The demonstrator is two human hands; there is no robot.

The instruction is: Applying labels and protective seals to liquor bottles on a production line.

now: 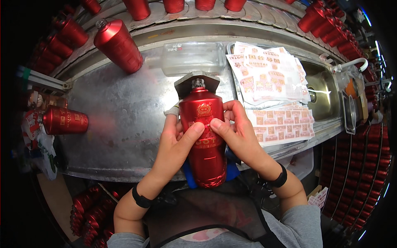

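Observation:
A red metallic bottle [205, 163] with a clear glass neck and gold markings lies in front of me, its neck pointing away. Its neck end is at a dark grey angular holder [186, 84], and something blue [188, 175] shows beneath its base. My left hand [178, 138] grips the bottle's left side, thumb pressed on the front. From the right, my right hand [237, 132] grips it the same way, and the two thumb tips lie close together over the gold print. Fingers of both hands are partly hidden behind the bottle.
On the metal worktop [111, 144] stand a red bottle [119, 47] and a lying one [65, 120]. A transparent box [193, 59] sits behind the holder. Printed transfer sheets [269, 76] are piled beside a sink [322, 82]. Red bottles line a conveyor [186, 15] at the back.

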